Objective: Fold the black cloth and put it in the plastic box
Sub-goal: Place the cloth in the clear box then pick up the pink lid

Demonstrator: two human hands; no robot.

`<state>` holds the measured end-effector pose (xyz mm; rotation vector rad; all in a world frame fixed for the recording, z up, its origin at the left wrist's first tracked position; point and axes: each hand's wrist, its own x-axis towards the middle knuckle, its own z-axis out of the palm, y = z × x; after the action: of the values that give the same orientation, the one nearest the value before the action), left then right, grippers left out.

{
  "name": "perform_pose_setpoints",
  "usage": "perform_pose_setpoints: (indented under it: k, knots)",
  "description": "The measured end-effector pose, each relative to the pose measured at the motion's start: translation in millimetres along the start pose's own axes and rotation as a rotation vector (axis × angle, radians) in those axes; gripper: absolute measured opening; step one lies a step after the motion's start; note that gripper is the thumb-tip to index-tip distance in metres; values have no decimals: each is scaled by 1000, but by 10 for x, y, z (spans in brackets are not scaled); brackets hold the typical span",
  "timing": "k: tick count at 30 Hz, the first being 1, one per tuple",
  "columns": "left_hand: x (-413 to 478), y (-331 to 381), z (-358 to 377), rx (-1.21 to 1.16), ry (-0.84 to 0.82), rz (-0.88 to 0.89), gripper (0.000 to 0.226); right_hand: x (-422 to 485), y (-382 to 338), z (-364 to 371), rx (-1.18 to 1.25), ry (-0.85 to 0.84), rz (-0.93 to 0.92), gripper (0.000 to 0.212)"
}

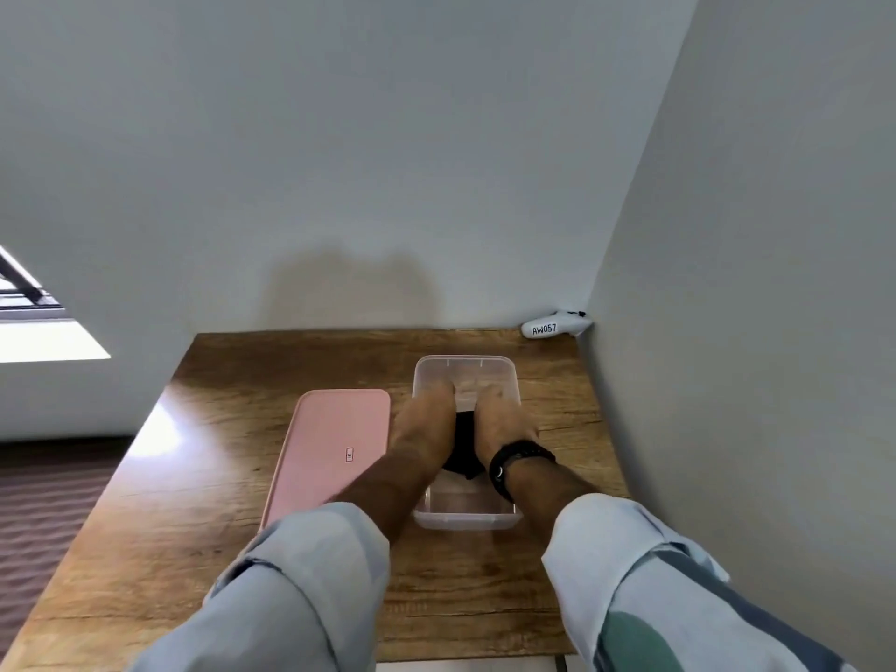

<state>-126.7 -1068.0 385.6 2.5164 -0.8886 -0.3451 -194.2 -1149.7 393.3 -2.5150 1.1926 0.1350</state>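
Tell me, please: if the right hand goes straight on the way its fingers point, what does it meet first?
Most likely the far wall of the plastic box. The right hand points away from the person inside it, over the black cloth. Depth is unclear.

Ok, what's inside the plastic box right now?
Inside the box a black cloth shows between the left hand and right hand, both reaching in. The hands cover most of it, so its fold cannot be seen. The near end shows bare floor.
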Motion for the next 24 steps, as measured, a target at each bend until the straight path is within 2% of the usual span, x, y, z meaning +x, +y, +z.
perform_pose_setpoints:
  k: [1,3,5,6,7,9,11,13,14,16,19,24]
  knots:
    - [20,-39,-96,-62,24,12,30,-8,-17,-65,-21,-14,-18,30]
    - [46,-238,-326,-197,176,15,25,-15,-132,-225,-16,46,-87,26]
    - [-7,-602,-490,-274,330,-71,21,-81,-319,-338,96,187,-164,22]
    - [-61,-851,-533,-263,349,-144,22,-141,-484,-338,219,253,-225,19]
    - [-138,-1087,-558,-232,319,-245,27,-220,-650,-294,373,262,-271,16]
    - [-299,-1538,-598,-162,208,-486,40,-413,-1008,-17,578,106,-294,20]
    - [-459,-1793,-617,-147,110,-634,46,-602,-1284,359,522,-176,-229,37]
    - [-549,-1903,-603,-192,58,-632,44,-720,-1419,683,424,-375,-115,54]
    - [-578,-1926,-608,-212,39,-623,41,-761,-1454,786,406,-387,-40,56]
    - [-600,-1943,-618,-232,37,-613,33,-811,-1500,877,405,-295,127,52]
    - [-596,-1952,-603,-274,-10,-591,26,-844,-1490,858,421,-197,268,53]
    - [-650,-2114,-577,-448,-44,-638,32,-757,-1416,757,466,-199,265,52]
